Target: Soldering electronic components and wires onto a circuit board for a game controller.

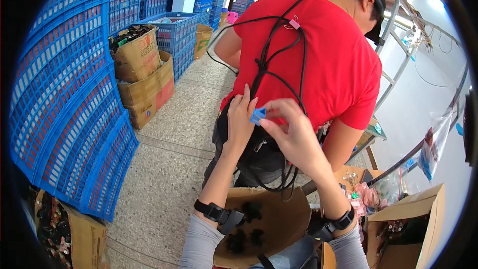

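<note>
- We are seeing stacks of blue plastic crates [64, 99] filling the space well to the left of our grip; we cannot count them exactly.
- A person in a red shirt [328, 55] is standing with their back to us, directly behind our grip, with black cables [269, 65] running down that back.
- Three brown cardboard boxes [147, 87] are sitting stacked left of the grip; the top one is holding dark small parts.
- One open box [408, 224] is lying below and right of the grip, holding small mixed pieces we cannot make out.
- One round cardboard piece [279, 219] is resting below the grip, carrying a few dark clumps.
- Our left hand [240, 119] is pressing against the red shirt's lower edge, fingers touching the cables and the clip; whether it is grasping anything we cannot tell.
- Our right hand [294, 129] is pinching one small blue clip [257, 115] between thumb and fingertips, just beside the left hand.
</note>
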Motion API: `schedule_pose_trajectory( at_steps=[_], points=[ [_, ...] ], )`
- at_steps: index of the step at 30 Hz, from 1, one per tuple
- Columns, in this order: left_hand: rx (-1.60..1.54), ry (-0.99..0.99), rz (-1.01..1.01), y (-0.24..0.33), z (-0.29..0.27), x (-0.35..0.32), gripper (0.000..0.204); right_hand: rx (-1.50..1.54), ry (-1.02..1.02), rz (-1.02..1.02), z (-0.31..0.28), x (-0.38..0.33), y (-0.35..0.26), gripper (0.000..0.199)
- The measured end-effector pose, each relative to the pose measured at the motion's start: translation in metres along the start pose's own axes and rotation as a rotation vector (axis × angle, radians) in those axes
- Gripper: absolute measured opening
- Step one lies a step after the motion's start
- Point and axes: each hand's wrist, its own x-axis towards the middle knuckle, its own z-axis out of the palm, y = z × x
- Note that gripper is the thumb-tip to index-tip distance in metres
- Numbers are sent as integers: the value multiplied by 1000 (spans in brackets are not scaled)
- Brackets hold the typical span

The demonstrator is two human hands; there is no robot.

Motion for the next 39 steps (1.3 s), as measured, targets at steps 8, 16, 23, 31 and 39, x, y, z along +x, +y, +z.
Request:
schedule_pose_trajectory(
  at_steps=[8, 16, 23, 31, 39],
  points=[
    [22, -60, 13, -13, -8, 20, 32, -483, -74, -447, -9, 110, 5, 31],
    [85, -26, -110, -7, -13, 28, 17, -982, -348, -686, -12, 122, 6, 16],
    [68, 62, -108, -4, -21, 20, 16, -1261, -539, -900, 2, 128, -5, 13],
    [32, 93, -62, -4, -26, 14, 7, -1388, -565, -1090, 25, 135, -22, 9],
    [-15, 115, -47, 0, -33, 6, 6, -1466, -685, -1099, 36, 126, -43, 5]
  ],
)
